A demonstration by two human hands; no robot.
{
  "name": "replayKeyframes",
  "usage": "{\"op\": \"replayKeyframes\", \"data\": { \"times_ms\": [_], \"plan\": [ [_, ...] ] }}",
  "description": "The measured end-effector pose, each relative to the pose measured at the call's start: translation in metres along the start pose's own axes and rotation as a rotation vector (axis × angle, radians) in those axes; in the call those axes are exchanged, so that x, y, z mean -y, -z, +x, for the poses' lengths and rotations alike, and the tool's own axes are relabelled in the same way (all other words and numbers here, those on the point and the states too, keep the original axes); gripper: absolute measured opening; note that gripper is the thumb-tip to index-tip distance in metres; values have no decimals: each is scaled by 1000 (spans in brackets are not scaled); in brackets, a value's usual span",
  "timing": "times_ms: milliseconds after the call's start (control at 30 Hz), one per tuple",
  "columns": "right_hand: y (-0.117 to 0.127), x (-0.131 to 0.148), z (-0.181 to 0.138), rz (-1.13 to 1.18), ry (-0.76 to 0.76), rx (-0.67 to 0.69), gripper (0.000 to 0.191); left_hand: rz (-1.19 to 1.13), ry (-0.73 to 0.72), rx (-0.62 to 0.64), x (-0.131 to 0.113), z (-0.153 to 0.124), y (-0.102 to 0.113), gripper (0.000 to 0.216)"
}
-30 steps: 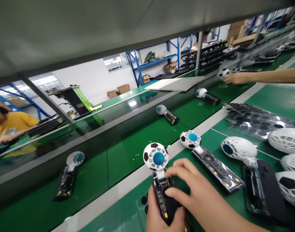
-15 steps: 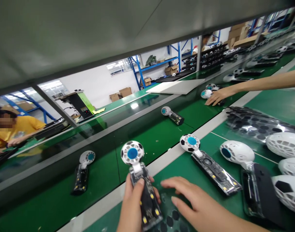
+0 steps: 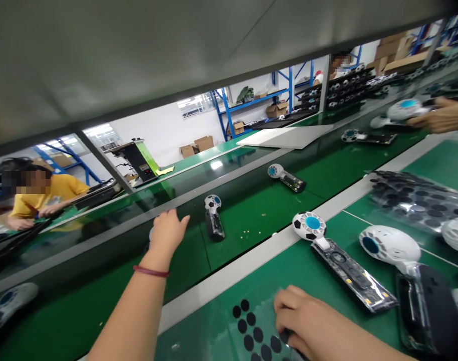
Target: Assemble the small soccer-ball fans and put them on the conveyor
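Left hand [image 3: 168, 231] covers part of a fan unit behind it; only a sliver shows at the wrist. Right hand [image 3: 314, 328] cut by bottom edge, fingertips hide some black dots on the sticker sheet [image 3: 251, 326]. Fan at far left [image 3: 9, 301] blurred, clipped by the edge. Co-worker's hand [image 3: 445, 115] cut by right edge. Shelf items far back too small to tell.

Left hand [image 3: 168, 230] hovers open over the green conveyor belt [image 3: 251, 210] beside a football-patterned handheld fan [image 3: 213, 216]; right hand [image 3: 311, 321] rests on a sheet of black round stickers [image 3: 251, 326].
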State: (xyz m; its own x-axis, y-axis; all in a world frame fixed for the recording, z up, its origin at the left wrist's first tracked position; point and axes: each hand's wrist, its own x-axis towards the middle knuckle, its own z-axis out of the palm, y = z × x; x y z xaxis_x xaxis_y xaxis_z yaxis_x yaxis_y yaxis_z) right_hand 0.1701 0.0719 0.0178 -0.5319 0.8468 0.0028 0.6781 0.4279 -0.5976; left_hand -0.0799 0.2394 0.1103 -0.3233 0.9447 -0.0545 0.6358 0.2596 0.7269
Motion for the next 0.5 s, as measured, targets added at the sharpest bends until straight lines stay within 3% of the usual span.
{"op": "replayKeyframes", "data": {
  "times_ms": [100, 233, 367, 500],
  "plan": [
    [1, 1, 4, 34, -27, 18, 31, 213, 203, -7, 27, 2, 29, 22],
    [12, 9, 4, 80, -66, 29, 29, 252, 413, 32, 64, -7, 33, 22],
    [26, 19, 1, 121, -97, 71, 26, 48, 424, 18, 79, -14, 21, 20],
    [32, 20, 0, 323, -160, 21, 23, -399, 299, 60, 61, -47, 2, 9]
  ]
}}
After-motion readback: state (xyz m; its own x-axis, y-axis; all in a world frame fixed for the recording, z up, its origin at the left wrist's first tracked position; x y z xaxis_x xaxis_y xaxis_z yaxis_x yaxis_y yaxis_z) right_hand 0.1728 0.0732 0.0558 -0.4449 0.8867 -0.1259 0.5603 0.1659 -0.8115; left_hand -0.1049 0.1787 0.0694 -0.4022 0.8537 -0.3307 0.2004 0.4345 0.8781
